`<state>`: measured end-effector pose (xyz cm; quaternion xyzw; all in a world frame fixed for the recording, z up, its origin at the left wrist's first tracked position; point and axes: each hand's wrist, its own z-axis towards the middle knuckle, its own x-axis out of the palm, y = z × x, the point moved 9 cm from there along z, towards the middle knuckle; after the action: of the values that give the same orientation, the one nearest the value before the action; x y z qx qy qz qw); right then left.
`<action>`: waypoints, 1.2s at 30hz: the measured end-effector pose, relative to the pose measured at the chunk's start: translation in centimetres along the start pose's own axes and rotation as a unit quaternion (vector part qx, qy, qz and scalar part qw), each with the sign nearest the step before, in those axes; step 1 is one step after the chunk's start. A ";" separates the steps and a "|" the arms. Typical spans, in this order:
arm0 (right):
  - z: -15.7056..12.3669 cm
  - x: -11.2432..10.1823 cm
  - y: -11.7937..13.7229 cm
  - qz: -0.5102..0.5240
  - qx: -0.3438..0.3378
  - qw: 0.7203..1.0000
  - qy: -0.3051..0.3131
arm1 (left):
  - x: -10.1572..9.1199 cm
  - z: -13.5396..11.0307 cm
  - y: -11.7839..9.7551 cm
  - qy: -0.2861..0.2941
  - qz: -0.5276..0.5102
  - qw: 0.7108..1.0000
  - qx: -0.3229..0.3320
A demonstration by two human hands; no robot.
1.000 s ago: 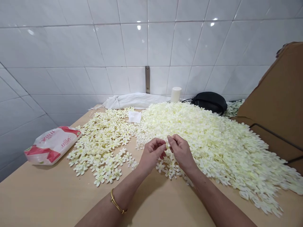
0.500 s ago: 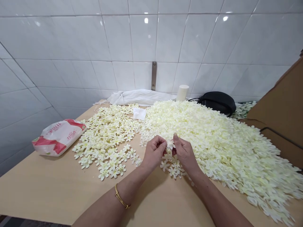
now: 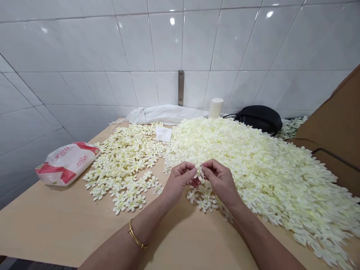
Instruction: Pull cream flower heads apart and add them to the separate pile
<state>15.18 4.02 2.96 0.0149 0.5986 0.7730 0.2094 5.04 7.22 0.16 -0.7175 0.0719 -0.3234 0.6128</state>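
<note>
Between both hands, a small white artificial flower point(image 3: 198, 173) is pinched above the table. My left hand point(image 3: 180, 182) grips its left side with thumb and forefinger, and a gold bangle point(image 3: 136, 235) circles that wrist. On the other side, the thumb and fingers of my right hand point(image 3: 221, 182) close on the same flower. A large heap of pale flowers point(image 3: 253, 161) spreads behind and to the right of the hands. Several loose flowers point(image 3: 204, 200) lie just below them. A thinner layer of flowers point(image 3: 123, 157) covers the table to the left.
A red and white tissue pack point(image 3: 67, 163) lies at the left on the wooden table point(image 3: 56, 217). Along the wall are a white plastic sheet point(image 3: 165, 113), a cream cylinder point(image 3: 216, 108) and a black case point(image 3: 260, 119). A cardboard box point(image 3: 334, 123) stands right; a white paper piece point(image 3: 163, 134) lies mid-table.
My right thumb has come down from a raised position onto the flower. The fingertips of both hands are closer together, and the view has shifted slightly.
</note>
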 end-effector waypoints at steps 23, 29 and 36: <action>-0.8 -0.5 3.5 -0.207 -0.166 0.963 -0.050 | 0.0 0.1 0.0 0.009 -0.027 1.000 0.008; -0.8 1.5 2.6 -0.137 -0.097 0.983 0.071 | 0.2 -0.3 -0.3 -0.002 0.039 0.999 0.026; -0.8 0.3 1.9 -0.136 -0.064 0.989 -0.014 | 0.1 -0.5 0.1 -0.047 0.039 0.998 0.030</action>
<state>14.06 3.02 4.44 -0.0695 0.5416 0.7736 0.3217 4.88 6.73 0.18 -0.7101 0.0613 -0.2675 0.6484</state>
